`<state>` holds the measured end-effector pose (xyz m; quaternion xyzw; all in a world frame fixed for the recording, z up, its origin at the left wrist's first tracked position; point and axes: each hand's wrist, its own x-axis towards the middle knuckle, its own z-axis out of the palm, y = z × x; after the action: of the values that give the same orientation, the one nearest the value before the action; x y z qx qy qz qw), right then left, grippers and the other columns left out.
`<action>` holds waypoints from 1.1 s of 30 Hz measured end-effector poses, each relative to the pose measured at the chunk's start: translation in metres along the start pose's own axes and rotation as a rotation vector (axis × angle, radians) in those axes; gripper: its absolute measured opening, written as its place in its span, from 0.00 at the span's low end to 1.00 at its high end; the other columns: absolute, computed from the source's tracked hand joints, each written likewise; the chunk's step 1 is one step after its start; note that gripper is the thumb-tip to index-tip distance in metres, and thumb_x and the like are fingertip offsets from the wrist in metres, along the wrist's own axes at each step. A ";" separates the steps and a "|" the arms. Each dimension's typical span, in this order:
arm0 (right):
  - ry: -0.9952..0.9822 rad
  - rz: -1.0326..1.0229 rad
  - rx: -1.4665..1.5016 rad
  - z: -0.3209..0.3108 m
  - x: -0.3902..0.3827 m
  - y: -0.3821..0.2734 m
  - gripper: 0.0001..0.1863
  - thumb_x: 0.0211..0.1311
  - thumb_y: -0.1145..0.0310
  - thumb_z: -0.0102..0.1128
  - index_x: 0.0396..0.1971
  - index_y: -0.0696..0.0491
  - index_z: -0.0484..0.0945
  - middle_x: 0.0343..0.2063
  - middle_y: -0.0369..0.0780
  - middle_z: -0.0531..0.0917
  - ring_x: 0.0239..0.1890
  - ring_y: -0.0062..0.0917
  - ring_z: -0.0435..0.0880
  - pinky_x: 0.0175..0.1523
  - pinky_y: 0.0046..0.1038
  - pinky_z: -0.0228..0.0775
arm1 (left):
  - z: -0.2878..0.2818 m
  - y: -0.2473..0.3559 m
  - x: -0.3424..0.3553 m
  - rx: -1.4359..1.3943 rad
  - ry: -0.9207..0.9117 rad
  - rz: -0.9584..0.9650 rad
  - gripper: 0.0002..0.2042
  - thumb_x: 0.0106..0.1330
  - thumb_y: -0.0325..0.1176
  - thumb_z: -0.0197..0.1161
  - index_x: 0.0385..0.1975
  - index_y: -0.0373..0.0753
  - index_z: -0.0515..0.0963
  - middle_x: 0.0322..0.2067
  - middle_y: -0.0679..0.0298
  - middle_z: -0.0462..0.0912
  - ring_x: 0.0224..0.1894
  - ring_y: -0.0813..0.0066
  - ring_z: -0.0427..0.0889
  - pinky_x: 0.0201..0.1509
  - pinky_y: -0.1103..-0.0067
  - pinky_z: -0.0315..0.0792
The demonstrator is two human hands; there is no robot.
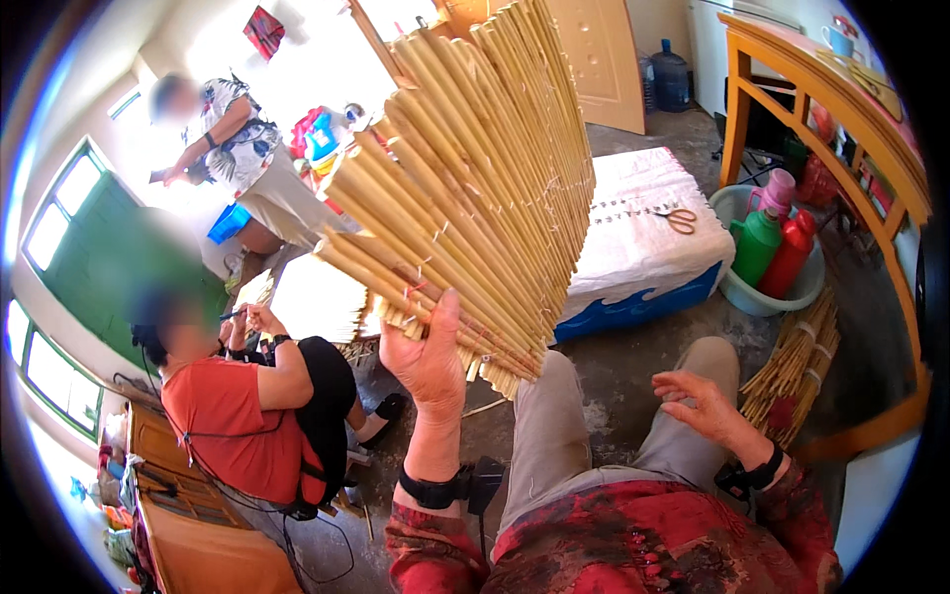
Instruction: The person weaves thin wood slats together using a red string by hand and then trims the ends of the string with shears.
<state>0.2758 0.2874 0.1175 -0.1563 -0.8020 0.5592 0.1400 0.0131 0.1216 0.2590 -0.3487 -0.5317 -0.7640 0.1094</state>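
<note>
Yellow tied sticks [475,198], seemingly at a holding-up step, rise above the left grip [427,361] clasping them; steadying would likely call for the empty right grip [705,404].

A reed screen [475,198] rises from the left hand [426,351], left of the person's left leg [547,436]; the right hand [701,404] hovers over the right leg [711,366]. Right of the screen, scissors [680,220] lie on a cloth [633,243] atop a box [638,309]. Farther right, a basin [757,300] holds 3 containers [756,249], with a stalk bundle [794,368] at its near side. At left, 1 seated co-worker [237,431] is nearer, 1 standing co-worker [233,139] farther back.
</note>
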 end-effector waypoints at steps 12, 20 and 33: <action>0.236 0.209 0.612 0.019 0.047 0.035 0.31 0.65 0.61 0.52 0.65 0.53 0.53 0.56 0.46 0.69 0.51 0.32 0.76 0.50 0.30 0.71 | -0.001 -0.022 0.019 -0.408 0.223 -0.184 0.19 0.61 0.18 0.56 0.53 0.33 0.67 0.46 0.62 0.76 0.46 0.76 0.75 0.54 0.77 0.68; 0.230 0.498 0.679 0.026 0.039 0.063 0.32 0.65 0.56 0.53 0.64 0.53 0.56 0.52 0.44 0.73 0.42 0.30 0.79 0.45 0.29 0.73 | -0.016 -0.101 -0.054 -0.429 0.336 -0.434 0.21 0.60 0.20 0.57 0.54 0.36 0.66 0.47 0.62 0.75 0.47 0.72 0.76 0.51 0.75 0.72; -0.071 0.299 -0.315 -0.023 0.079 0.102 0.19 0.57 0.68 0.59 0.46 0.61 0.74 0.36 0.43 0.79 0.32 0.24 0.79 0.40 0.26 0.71 | -0.073 -0.146 -0.147 -0.362 0.437 -0.788 0.22 0.64 0.21 0.53 0.58 0.39 0.62 0.52 0.63 0.72 0.54 0.71 0.71 0.58 0.71 0.67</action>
<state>0.2229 0.3721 0.0327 -0.2736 -0.8518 0.4467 0.0009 0.0116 0.0871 0.0421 0.0347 -0.4466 -0.8828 -0.1415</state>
